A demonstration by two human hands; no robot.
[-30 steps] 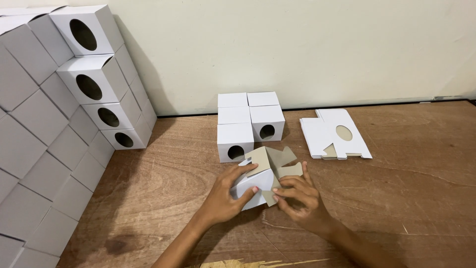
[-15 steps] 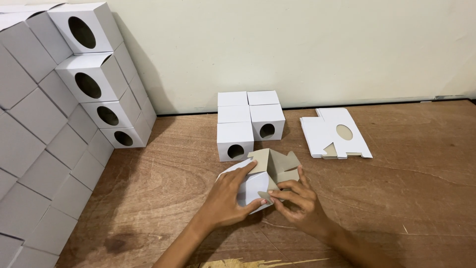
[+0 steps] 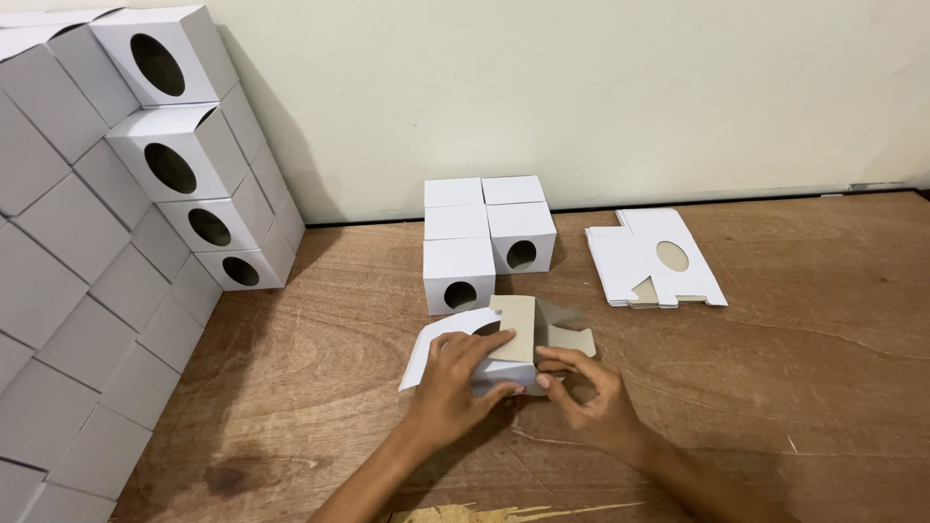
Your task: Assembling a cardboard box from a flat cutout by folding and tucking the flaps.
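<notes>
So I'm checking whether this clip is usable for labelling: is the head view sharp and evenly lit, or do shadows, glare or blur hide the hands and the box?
Head view: sharp and evenly lit, no glare; the left hand, right hand and half-folded box read clearly; soft shadows beneath them and behind the stacked boxes; slight wide-angle stretch at the left edge.

Left hand (image 3: 455, 378) and right hand (image 3: 586, 392) grip a half-folded white box (image 3: 509, 349) on a wooden surface (image 3: 775, 387) — finished boxes (image 3: 484, 237) behind.
</notes>
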